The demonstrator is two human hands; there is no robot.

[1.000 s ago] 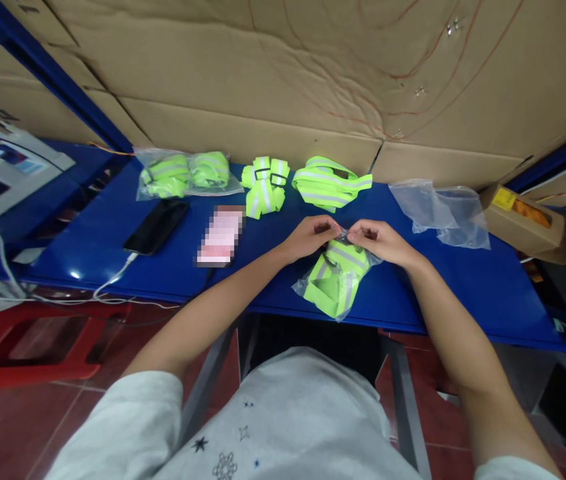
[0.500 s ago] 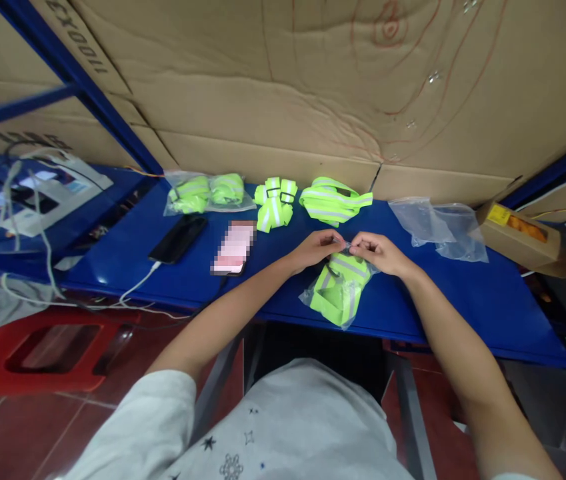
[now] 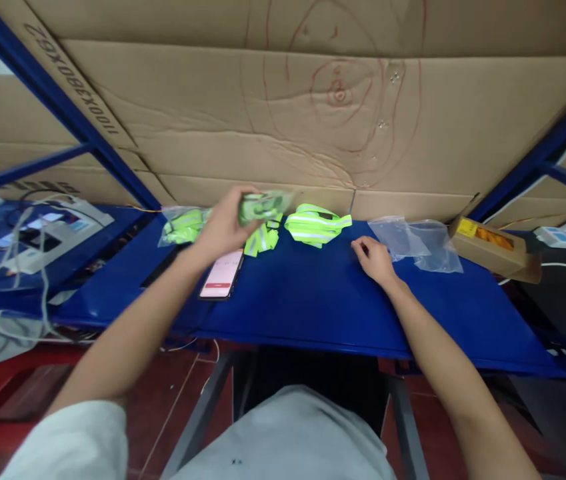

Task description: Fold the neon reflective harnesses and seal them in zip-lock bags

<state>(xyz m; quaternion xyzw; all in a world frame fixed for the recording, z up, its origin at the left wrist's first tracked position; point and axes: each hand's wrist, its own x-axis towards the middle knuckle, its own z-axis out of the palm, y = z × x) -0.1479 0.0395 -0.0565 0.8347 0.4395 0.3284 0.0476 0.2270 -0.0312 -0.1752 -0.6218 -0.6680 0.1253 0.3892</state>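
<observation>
My left hand [image 3: 225, 223] is raised over the far left of the blue table [image 3: 323, 300], shut on a clear bag holding a folded neon-yellow reflective band [image 3: 261, 203]. Just left of it lies another bagged neon band [image 3: 183, 227]. A loose folded band [image 3: 261, 239] and a larger loose neon band [image 3: 317, 225] lie beyond the table's middle. My right hand [image 3: 375, 259] rests open on the table, its fingers close to a pile of empty clear plastic bags [image 3: 415, 240].
A phone with a lit pink screen [image 3: 221, 274] lies below my left hand, with a dark phone partly hidden beside it. A cardboard box [image 3: 493, 243] sits at the far right. Cardboard sheets form the back wall. Cables and devices [image 3: 37, 230] fill the left shelf.
Both hands were pinching the bagged band's opening at the table's middle. Now my left hand has carried it up and left toward the other bagged band, and my right hand has let go.
</observation>
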